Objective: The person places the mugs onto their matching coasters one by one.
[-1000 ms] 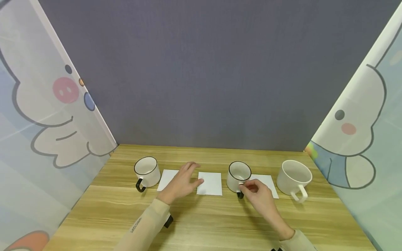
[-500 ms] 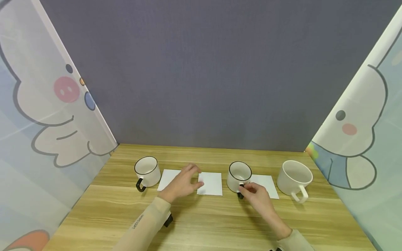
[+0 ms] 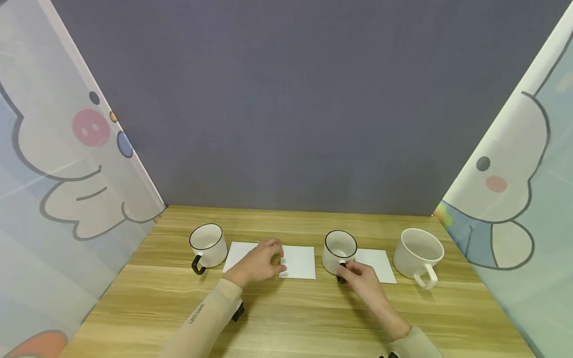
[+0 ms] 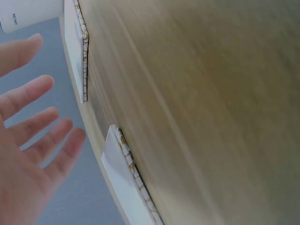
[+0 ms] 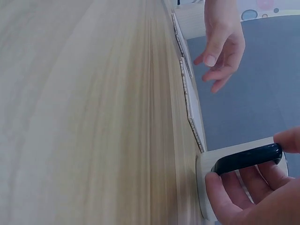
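A white mug (image 3: 332, 261) with a black rim stands on the table between the middle and right white square coasters. My right hand (image 3: 366, 286) holds its black handle (image 5: 246, 160); in the right wrist view the fingers curl behind the handle with the thumb at its upper end. My left hand (image 3: 257, 263) hovers over the gap between the left coaster (image 3: 235, 252) and the middle coaster (image 3: 299, 262). Its fingers are spread and loosely bent, with nothing in them. The right coaster (image 3: 379, 266) lies partly behind the held mug and right hand.
Another black-rimmed mug (image 3: 209, 246) stands at the left, handle toward me. A larger all-white mug (image 3: 416, 253) stands at the right. A grey panel (image 3: 295, 109) rises behind the wooden table (image 3: 286, 318), with cartoon-printed sheets (image 3: 497, 209) on both sides.
My left hand has sunk slightly, its fingers bending a little more. My right hand stays on the handle, its wrist shifting slightly left; the mugs and coasters keep their places.
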`<move>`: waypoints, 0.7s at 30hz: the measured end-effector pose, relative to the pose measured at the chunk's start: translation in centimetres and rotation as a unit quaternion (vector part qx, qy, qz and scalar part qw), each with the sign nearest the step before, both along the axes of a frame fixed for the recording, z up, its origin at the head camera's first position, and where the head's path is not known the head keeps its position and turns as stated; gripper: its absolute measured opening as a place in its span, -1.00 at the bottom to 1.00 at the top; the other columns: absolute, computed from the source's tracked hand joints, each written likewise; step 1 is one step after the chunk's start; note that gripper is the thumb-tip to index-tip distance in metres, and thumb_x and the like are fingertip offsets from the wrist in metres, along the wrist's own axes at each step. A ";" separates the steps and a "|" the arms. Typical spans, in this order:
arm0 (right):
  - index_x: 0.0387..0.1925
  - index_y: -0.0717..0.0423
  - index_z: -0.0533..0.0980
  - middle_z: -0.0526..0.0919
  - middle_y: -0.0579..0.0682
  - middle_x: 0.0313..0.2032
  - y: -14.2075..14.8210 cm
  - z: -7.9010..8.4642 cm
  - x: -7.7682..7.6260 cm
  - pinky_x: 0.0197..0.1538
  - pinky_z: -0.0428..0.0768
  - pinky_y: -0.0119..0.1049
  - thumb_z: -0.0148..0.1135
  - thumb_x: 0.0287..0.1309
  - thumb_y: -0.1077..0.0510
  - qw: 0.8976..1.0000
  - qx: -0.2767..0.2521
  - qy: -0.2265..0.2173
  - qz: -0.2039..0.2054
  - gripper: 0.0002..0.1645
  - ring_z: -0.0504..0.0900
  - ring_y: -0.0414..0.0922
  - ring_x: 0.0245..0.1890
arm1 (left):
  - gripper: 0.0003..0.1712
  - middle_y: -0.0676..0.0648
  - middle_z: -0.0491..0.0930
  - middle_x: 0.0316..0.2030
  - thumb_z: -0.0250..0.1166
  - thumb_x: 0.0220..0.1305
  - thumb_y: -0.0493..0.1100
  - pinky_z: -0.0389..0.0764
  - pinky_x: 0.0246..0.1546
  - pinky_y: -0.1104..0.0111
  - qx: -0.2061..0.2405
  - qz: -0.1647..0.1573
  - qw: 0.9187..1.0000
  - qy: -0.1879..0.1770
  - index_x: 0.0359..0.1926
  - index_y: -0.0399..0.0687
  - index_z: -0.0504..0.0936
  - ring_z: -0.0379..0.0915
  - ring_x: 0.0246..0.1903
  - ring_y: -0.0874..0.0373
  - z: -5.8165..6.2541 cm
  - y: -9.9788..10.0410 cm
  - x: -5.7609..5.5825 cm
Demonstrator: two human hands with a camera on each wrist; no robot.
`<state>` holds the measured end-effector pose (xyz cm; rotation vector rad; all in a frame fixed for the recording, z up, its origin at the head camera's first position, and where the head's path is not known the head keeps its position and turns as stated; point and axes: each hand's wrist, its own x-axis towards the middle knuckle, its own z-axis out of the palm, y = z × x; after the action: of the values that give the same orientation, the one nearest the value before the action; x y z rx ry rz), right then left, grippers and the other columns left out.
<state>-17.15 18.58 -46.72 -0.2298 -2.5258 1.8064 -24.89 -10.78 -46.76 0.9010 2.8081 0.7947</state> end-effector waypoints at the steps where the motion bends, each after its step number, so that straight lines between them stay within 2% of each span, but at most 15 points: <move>1: -0.37 0.32 0.62 0.72 0.06 -0.31 -0.1 -0.1 0.0 -0.22 0.65 -0.26 0.34 0.31 0.13 1.000 -0.007 0.001 0.002 -0.72 0.62 -0.08 -0.29 | -0.74 -0.15 0.41 0.31 0.41 0.31 -0.02 0.43 0.26 -0.06 -0.002 -0.002 1.000 -0.003 -0.12 -0.07 0.62 0.29 0.32 -0.18 0.0 0.0 0.0; 6: -0.36 0.39 0.60 0.69 0.10 -0.30 -0.2 -0.3 -0.1 -0.17 0.71 -0.19 0.27 0.36 0.19 0.997 -0.077 -0.007 0.013 -0.72 0.64 -0.08 -0.23 | -0.78 -0.17 0.37 0.39 0.40 0.31 -0.01 0.32 0.36 -0.06 -0.024 -0.007 1.000 -0.013 -0.15 0.01 0.62 0.19 0.42 -0.18 -0.2 -0.1 -0.2; 10: -0.38 0.42 0.58 0.65 0.16 -0.31 -0.2 -0.4 -0.3 -0.12 0.73 -0.13 0.22 0.39 0.21 0.991 -0.132 -0.013 0.034 -0.70 0.65 -0.04 -0.25 | -0.79 -0.15 0.40 0.37 0.42 0.29 -0.03 0.26 0.40 -0.04 -0.035 -0.013 0.999 -0.008 -0.16 0.03 0.62 0.20 0.42 -0.16 -0.3 0.1 -0.4; 13: -0.39 0.40 0.57 0.64 0.17 -0.31 -0.2 -0.6 -0.4 -0.11 0.73 -0.12 0.20 0.39 0.19 0.988 -0.148 -0.017 0.045 -0.68 0.65 -0.03 -0.26 | -0.79 -0.12 0.44 0.34 0.44 0.26 -0.06 0.21 0.44 -0.04 -0.040 -0.023 0.999 -0.003 -0.17 0.02 0.62 0.22 0.41 -0.15 -0.5 0.1 -0.6; 18: -0.30 0.43 0.56 0.63 0.11 -0.33 -0.1 -0.8 -0.6 -0.10 0.72 -0.09 0.13 0.43 0.17 0.983 -0.175 -0.026 0.058 -0.68 0.67 0.00 -0.26 | -0.80 -0.06 0.48 0.30 0.44 0.26 -0.07 0.11 0.48 -0.05 -0.053 -0.035 0.998 0.002 -0.18 0.01 0.62 0.24 0.41 -0.12 -0.6 0.2 -0.8; 21: -0.27 0.42 0.55 0.63 0.09 -0.34 -0.1 -0.8 -0.5 -0.10 0.72 -0.08 0.10 0.43 0.18 0.980 -0.185 -0.029 0.061 -0.69 0.68 0.02 -0.26 | -0.80 -0.05 0.48 0.30 0.45 0.26 -0.07 0.18 0.45 -0.06 -0.063 -0.033 0.997 0.003 -0.19 0.03 0.62 0.25 0.40 -0.12 -0.6 0.3 -0.8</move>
<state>-17.70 18.48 -47.48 -0.1366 -2.2624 2.3422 -25.71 -10.52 -47.38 0.9725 2.7806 0.5990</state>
